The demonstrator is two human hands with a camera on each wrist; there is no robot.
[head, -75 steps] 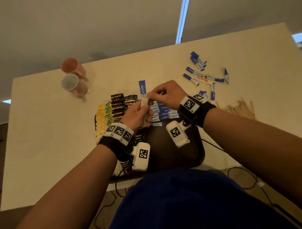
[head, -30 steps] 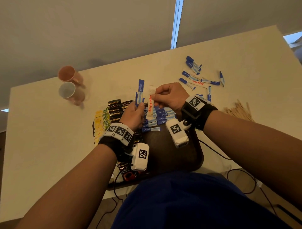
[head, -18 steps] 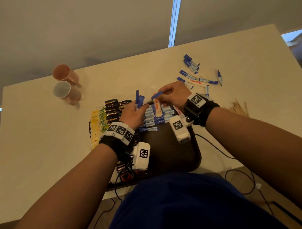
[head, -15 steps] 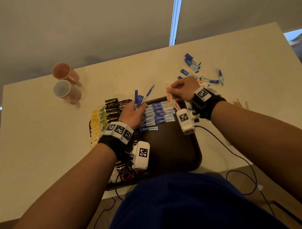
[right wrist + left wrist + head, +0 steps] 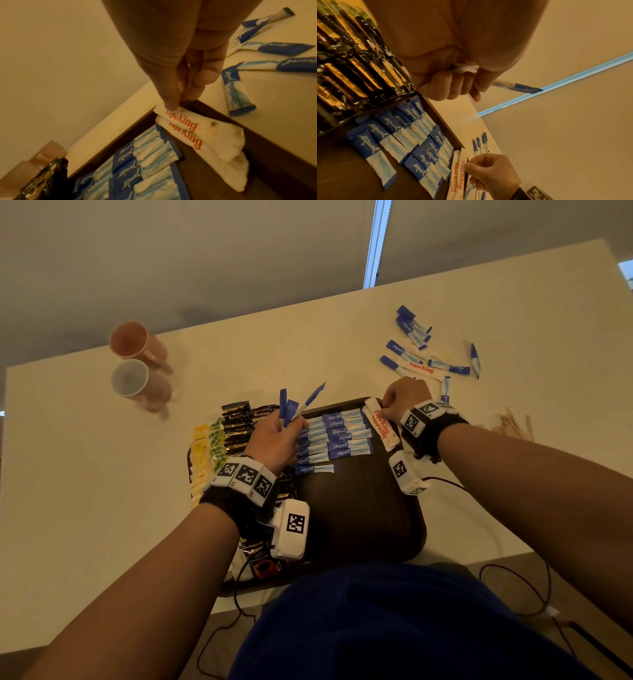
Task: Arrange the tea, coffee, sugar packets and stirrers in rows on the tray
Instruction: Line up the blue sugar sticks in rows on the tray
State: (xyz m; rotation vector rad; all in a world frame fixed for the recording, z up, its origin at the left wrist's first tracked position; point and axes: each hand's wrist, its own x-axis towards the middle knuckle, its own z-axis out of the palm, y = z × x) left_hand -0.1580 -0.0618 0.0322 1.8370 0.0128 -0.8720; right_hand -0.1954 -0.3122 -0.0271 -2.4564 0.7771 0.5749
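Where the dark tray [image 5: 359,508] sits closest to you at the table edge, its near part is bare. Past that bare part lie two columns of blue Equal packets [image 5: 337,436] in rows, with black coffee sachets [image 5: 239,426] and yellow tea packets [image 5: 200,450] toward the tray's left side. Your left hand [image 5: 274,440] hovers above the tray's left half, fingers curled tight round a bundle of blue sticks [image 5: 294,405] that fan upward. The left wrist view adds what the head view hides: the white ends of the bundle [image 5: 464,68] bunched inside your fist, with one stick pointing out past the thumb. Your right hand [image 5: 404,398] is at the tray's far right corner, thumb and fingers pinching the end of a white Tapa King packet [image 5: 375,414]. The right wrist view shows that packet [image 5: 181,119] lying just beside a second Tapa King packet [image 5: 205,148], both inside the tray wall, and brown marks on the paper that the head view does not resolve. Beyond the tray's far right corner, loose blue sticks [image 5: 421,350] are scattered on the table [image 5: 85,457]. Wooden stirrers [image 5: 517,422] lie right of the tray. Two pink cups [image 5: 137,364] stand well beyond the tray's far left corner.
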